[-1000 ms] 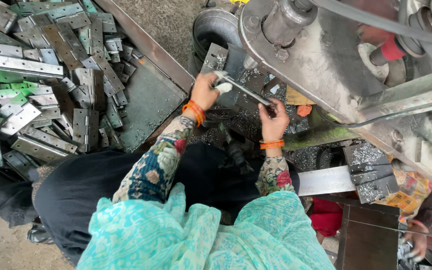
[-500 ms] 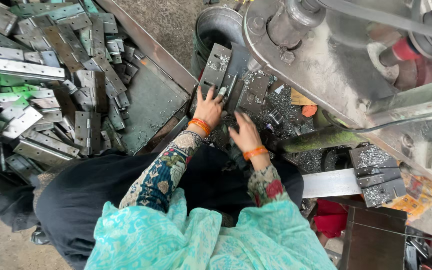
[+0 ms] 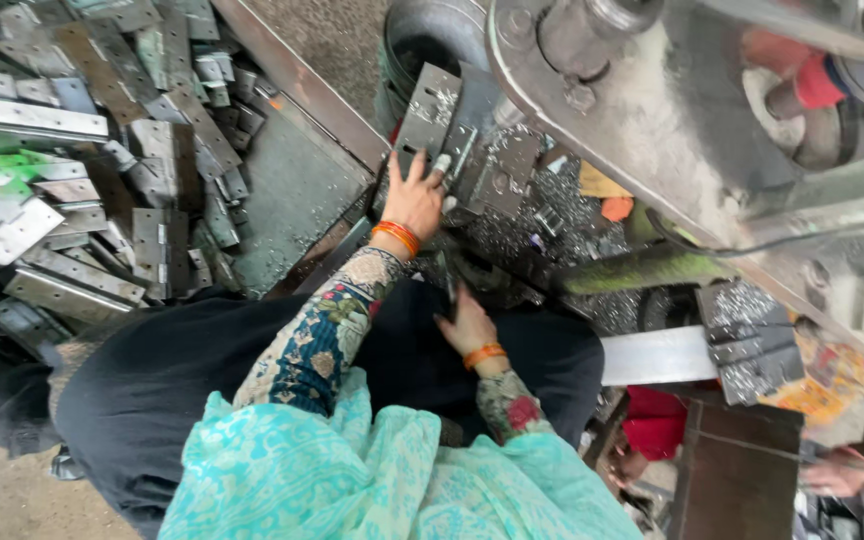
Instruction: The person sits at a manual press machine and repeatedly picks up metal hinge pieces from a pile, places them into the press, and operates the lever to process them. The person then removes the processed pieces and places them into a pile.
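Under the big press machine (image 3: 692, 130), a heap of hinges (image 3: 102, 180) waits at the tray's left edge; the left hand (image 3: 414, 198) lies flat, fingers spread, on a punched plate (image 3: 430, 118), right hand (image 3: 467, 322) lowered, grip unclear

You get soft, even daylight with no hard shadows. Pale glare sits on the metal strips (image 3: 27, 118) at left. The lap area below goes dark. Edges bend slightly, and the machine (image 3: 672, 110) above looks soft.

Left hand (image 3: 415, 197) extended, fingers spread; right hand (image 3: 467, 325) drawn back low.
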